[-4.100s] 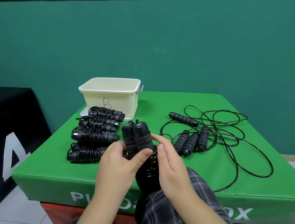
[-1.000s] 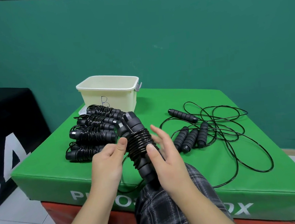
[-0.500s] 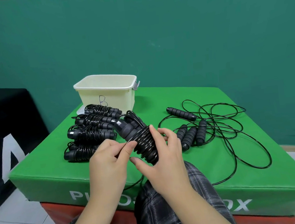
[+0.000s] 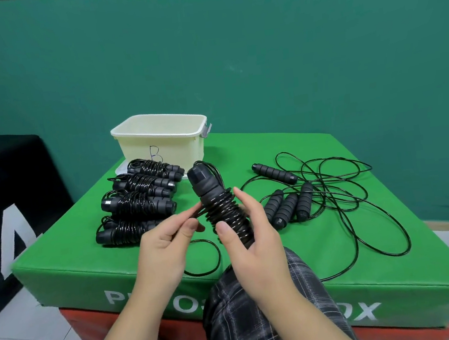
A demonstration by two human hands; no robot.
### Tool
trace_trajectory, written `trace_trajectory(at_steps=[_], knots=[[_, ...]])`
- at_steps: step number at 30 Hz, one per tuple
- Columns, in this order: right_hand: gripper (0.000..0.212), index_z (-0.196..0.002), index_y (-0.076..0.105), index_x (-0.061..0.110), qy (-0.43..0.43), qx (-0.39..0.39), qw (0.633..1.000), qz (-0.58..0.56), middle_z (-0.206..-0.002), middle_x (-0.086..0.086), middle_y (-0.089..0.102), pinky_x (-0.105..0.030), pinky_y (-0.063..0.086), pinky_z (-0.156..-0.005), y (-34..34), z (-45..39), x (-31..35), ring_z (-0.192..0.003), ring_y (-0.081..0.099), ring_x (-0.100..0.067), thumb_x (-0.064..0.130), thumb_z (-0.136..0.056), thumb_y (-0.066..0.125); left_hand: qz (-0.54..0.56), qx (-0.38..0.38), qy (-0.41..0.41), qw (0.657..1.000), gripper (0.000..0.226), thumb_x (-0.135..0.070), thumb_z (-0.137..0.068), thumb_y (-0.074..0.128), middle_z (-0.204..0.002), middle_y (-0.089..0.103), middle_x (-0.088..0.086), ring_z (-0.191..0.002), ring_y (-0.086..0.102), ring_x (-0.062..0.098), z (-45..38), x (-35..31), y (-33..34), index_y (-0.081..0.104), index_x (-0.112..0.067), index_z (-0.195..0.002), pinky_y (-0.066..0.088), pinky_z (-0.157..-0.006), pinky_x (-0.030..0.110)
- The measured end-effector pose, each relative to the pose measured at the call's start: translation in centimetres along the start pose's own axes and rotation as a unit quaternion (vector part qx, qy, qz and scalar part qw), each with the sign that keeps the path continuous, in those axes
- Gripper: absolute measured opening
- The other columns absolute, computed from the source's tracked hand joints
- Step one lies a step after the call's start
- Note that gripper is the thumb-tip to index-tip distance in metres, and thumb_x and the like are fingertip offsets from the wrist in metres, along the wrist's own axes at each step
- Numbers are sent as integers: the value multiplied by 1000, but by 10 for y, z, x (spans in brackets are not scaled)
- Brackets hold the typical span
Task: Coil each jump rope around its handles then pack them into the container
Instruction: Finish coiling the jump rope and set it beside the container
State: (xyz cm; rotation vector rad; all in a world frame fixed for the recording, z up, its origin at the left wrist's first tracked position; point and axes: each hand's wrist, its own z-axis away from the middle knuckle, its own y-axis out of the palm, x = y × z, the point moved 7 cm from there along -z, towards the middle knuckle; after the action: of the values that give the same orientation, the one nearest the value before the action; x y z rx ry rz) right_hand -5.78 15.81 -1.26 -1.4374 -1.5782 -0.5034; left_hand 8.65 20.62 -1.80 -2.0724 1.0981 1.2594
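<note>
Jump rope bundle (image 4: pixel 223 209) is gripped by right hand (image 4: pixel 250 246); left hand (image 4: pixel 161 248) pinches its loose cord (image 4: pixel 194 213) between thumb and fingertips.

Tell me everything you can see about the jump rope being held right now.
The held jump rope is black: two foam-looking handles side by side, glossy cord coiled round their middle. It tilts, top leaning left, above the green box edge. The right hand grips its lower part; the left hand pinches the loose cord, whose slack loops down.
</note>
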Motion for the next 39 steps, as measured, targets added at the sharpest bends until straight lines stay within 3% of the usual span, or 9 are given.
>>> trace_trajectory(at_steps=[5, 7, 11, 14, 17, 20, 24, 32, 39], knots=[[48, -126, 40, 55, -9, 23, 1000, -19, -127, 23, 56, -21, 43, -98, 2, 0, 2, -118, 51, 4, 54, -79, 52, 53, -38, -54, 996, 22, -3, -90, 56, -60, 64, -11, -51, 50, 0, -8, 12, 0, 61, -24, -93, 42, -53, 15], [47, -125, 40, 57, -15, 39, 999, -13, -125, 23, 57, -26, 45, -98, 4, 1, 2, -116, 54, 0, 54, -80, 53, 68, -30, -81, 994, 12, -23, -87, 63, -62, 60, -10, -52, 45, 5, -8, 22, 0, 57, -25, -97, 37, -51, 20], [44, -120, 42, 63, -21, 69, 997, -23, -114, 26, 61, -31, 50, -91, 10, 2, 3, -104, 61, -2, 53, -79, 54, 100, 32, -127, 986, 57, -80, -51, 67, -59, 48, -7, -50, 39, 3, 0, 36, 5, 70, -37, -88, 31, -45, 16], [42, -118, 44, 65, -13, 78, 996, -40, -103, 23, 66, -40, 54, -84, 9, 1, -1, -90, 66, -9, 55, -79, 55, 98, 73, -125, 985, 65, -88, -43, 63, -50, 39, -10, -45, 33, 2, 4, 33, 6, 71, -32, -76, 25, -42, 13], [40, -119, 43, 63, -4, 80, 996, -32, -101, 20, 67, -38, 54, -82, 10, 1, -2, -90, 67, -8, 61, -79, 51, 50, 63, -79, 994, 59, -87, -53, 58, -57, 48, -12, -45, 35, -1, 0, 22, -1, 70, -32, -72, 27, -41, 12], [38, -120, 45, 57, -28, 26, 999, -12, -121, 28, 55, -14, 42, -92, 5, -2, 1, -111, 53, 7, 58, -82, 48, -41, 28, -42, 998, 56, -76, -73, 50, -67, 51, -16, -47, 40, -1, -1, 10, -8, 62, -25, -55, 30, -47, 15], [31, -120, 54, 46, -83, -83, 993, 29, -118, 15, 48, -10, 35, -92, -9, -3, 2, -111, 48, -3, 43, -90, 48, -132, 5, 2, 991, 58, -48, -89, 53, -66, 44, 4, -54, 40, 6, 0, 1, -10, 45, -8, -46, 30, -53, 18], [37, -125, 58, 33, -107, -92, 985, 96, -117, 11, 52, -23, 39, -96, -6, 0, 6, -113, 47, -4, 41, -94, 42, -205, -18, 88, 975, 49, -44, -83, 58, -60, 48, 2, -61, 48, 16, 3, -20, -11, 59, -6, -53, 33, -54, 17], [82, -138, 39, 20, -97, -83, 945, 301, -124, -1, 36, -37, 47, -91, 6, -1, 3, -108, 37, -18, 57, -71, 67, -207, -24, 93, 974, 18, -36, -75, 62, -71, 55, -4, -61, 51, 7, 3, -31, -8, 66, -24, -61, 33, -56, 10]])
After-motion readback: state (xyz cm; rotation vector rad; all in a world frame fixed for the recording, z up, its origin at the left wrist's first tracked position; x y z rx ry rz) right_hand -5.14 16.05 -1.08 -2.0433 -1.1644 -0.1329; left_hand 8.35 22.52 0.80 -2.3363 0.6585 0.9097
